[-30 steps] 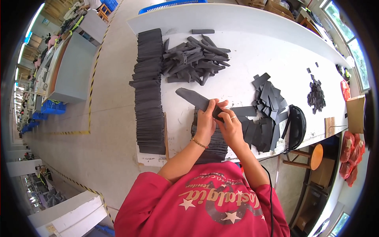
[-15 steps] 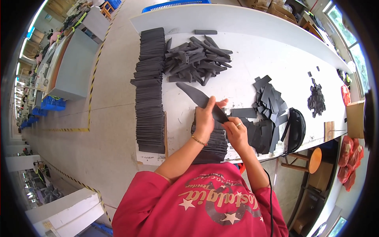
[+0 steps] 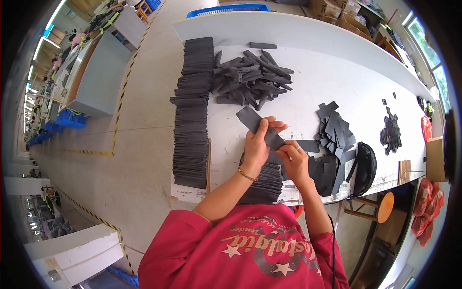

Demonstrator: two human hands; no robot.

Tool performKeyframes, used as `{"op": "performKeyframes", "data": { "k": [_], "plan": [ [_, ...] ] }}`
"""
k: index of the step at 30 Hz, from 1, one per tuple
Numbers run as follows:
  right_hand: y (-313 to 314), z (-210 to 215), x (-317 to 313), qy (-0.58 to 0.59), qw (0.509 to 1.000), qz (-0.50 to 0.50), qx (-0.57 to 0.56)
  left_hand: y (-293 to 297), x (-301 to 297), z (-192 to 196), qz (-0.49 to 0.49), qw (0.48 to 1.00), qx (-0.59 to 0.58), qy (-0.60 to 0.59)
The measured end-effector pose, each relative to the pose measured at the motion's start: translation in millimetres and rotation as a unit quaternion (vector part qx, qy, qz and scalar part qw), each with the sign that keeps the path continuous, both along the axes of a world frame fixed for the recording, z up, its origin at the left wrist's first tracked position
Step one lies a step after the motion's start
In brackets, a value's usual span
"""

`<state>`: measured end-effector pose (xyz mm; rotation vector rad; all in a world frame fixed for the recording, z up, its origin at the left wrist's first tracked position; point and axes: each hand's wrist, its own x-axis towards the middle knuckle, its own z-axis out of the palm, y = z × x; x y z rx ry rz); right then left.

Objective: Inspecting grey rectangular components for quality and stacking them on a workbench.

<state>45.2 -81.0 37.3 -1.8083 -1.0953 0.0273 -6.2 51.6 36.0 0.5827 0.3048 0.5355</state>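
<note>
Between my hands, above the white table (image 3: 317, 67), is a dark grey fabric strip (image 3: 249, 119), slanting from upper left to lower right. My left hand (image 3: 259, 147) grips its middle, thumb on top and the other fingers beyond it. At the strip's lower right end, my right hand (image 3: 293, 158) pinches it with thumb and fingers. Below my hands lies a stack of folded dark pieces (image 3: 263, 182), partly hidden by my left forearm. A long row of folded dark pieces (image 3: 192, 115) runs along the table's left side, and a loose heap of dark strips (image 3: 252, 77) lies ahead.
Flat dark pieces (image 3: 334, 130) are piled to the right, beside a black pouch (image 3: 365, 166). Farther right sits a small heap of dark scraps (image 3: 391, 135). A white board (image 3: 298, 29) borders the table's far side. A wooden stool (image 3: 384, 207) stands at lower right.
The strip's far end has drawn in closer to my left hand, and the strip looks shorter and flatter. Both hands keep hold. The whole view has shifted slightly.
</note>
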Motion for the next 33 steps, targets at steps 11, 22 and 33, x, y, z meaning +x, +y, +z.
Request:
{"op": "performKeyframes", "data": {
  "k": [11,22,33],
  "plan": [
    [11.2,8.3,2.0,0.038,0.999,0.019,0.002,-16.3,2.5,-2.9,0.070,0.997,-0.036,-0.019],
    [10.9,4.0,2.5,0.041,0.998,0.033,-0.025,-9.0,1.3,-1.1,0.079,0.995,-0.052,0.007],
    [15.6,10.1,0.2,0.121,0.993,0.020,-0.003,-7.9,1.2,2.0,0.070,0.997,-0.037,-0.002]
  ]
}}
